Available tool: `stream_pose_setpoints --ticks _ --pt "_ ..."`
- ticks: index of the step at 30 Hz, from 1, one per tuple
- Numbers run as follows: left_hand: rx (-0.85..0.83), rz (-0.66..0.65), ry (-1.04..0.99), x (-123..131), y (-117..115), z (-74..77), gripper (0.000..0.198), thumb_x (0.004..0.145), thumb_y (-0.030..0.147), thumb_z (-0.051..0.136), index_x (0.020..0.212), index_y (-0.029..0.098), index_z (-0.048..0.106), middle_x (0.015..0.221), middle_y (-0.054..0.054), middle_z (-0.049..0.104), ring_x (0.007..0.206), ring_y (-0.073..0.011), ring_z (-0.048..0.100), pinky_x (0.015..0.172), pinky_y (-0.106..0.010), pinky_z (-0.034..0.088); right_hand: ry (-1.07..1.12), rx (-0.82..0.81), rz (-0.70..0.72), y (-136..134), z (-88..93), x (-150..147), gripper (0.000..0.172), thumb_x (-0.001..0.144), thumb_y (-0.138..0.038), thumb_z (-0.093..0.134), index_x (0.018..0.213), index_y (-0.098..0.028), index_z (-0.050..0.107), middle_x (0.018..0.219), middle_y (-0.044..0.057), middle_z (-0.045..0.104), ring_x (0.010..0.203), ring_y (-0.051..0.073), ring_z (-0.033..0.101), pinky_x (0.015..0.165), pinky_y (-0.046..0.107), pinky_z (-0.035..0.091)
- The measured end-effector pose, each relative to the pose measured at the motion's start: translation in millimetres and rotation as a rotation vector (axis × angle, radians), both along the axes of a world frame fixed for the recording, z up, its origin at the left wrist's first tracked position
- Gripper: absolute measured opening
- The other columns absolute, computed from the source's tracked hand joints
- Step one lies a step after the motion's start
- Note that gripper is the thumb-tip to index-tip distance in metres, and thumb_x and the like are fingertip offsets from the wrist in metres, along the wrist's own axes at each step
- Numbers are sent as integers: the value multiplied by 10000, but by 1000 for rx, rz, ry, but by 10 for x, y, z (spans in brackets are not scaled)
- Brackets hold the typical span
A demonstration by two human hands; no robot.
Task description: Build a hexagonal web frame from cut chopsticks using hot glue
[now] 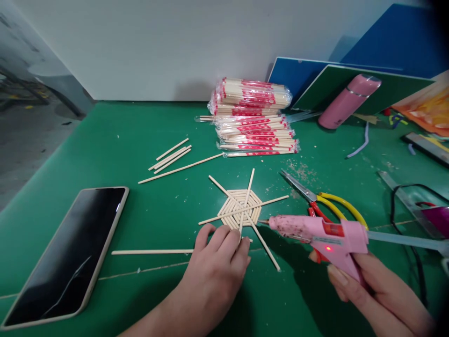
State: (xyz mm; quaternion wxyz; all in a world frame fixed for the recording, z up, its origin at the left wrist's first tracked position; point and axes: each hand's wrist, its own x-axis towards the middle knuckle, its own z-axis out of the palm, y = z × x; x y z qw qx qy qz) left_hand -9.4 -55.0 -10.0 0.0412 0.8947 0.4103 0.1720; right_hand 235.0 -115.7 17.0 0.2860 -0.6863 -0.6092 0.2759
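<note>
One stick web lies on the table: left hand curled at its near edge, grip unclear; right hand clasping the glue gun right of it. I'd steady the web, clear of the nozzle.

Legible text: none on my feed. Marks too small for me to read: label on the pink hot-glue gun; logo on the pink thermos flask, near the tabletop's back edge; red print on chopstick wrappers, same edge, middle.
</note>
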Motion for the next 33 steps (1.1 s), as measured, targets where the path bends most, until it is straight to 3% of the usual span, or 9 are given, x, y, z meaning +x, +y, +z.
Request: stream_pose_setpoints --ticks 3,9,13,20,23,26,28,30,33 --pt "-9 12 -11 8 14 13 155 795 190 495 923 199 582 863 -30 583 846 -197 498 823 -426 294 192 -130 -9 31 26 -9 147 803 -328 475 900 -238 541 564 -25 514 485 128 496 439 212 439" --pt "-28 94 -14 47 25 77 124 770 181 519 848 228 603 809 -20 591 821 -202 498 791 -439 292 386 80 -330 300 -31 356 202 695 -348 604 844 -221 554 585 -21 542 496 110 480 429 197 382" --pt "10 91 35 77 47 111 151 778 149 483 791 228 612 747 -17 583 790 -195 483 790 -433 285 85 82 -501 538 -54 687 252 628 -413 597 759 -198 577 616 -22 560 533 124 509 474 215 398" --pt "2 88 60 130 102 132 168 762 119 471 751 210 611 714 -23 574 788 -192 471 780 -416 286 -234 -124 -475 846 -140 1028 296 658 -386 555 831 -162 640 477 -5 539 488 169 528 489 266 346" --pt "-25 114 -6 136 125 128 159 773 137 476 776 219 612 725 -12 582 788 -186 478 783 -411 278 -376 -140 -481 868 -62 1034 368 631 -419 589 873 -147 639 564 59 591 582 215 541 525 309 328" --pt "-33 140 -75 119 136 136 131 787 176 481 778 212 607 736 -8 586 792 -190 484 771 -402 281 -511 -11 -493 789 81 806 405 672 -450 573 944 -151 601 720 109 608 632 205 531 527 317 332" --pt "-48 150 -105 97 130 151 99 774 205 503 762 194 600 754 -17 588 794 -197 484 756 -393 293 -474 214 -399 706 151 501 273 749 -363 537 954 -188 579 823 90 594 625 152 519 540 283 372" --pt "-56 165 -126 74 112 165 81 753 218 523 743 176 592 766 -29 591 792 -203 484 748 -390 304 -333 346 -61 636 166 131 141 759 -275 548 876 -202 575 777 49 577 673 140 520 615 268 410" --pt "-51 183 -130 49 76 165 99 753 228 515 750 164 590 772 -42 590 796 -211 482 750 -399 310 -209 318 374 598 100 -374 115 781 -193 522 884 -200 573 805 35 552 755 138 509 668 261 410"
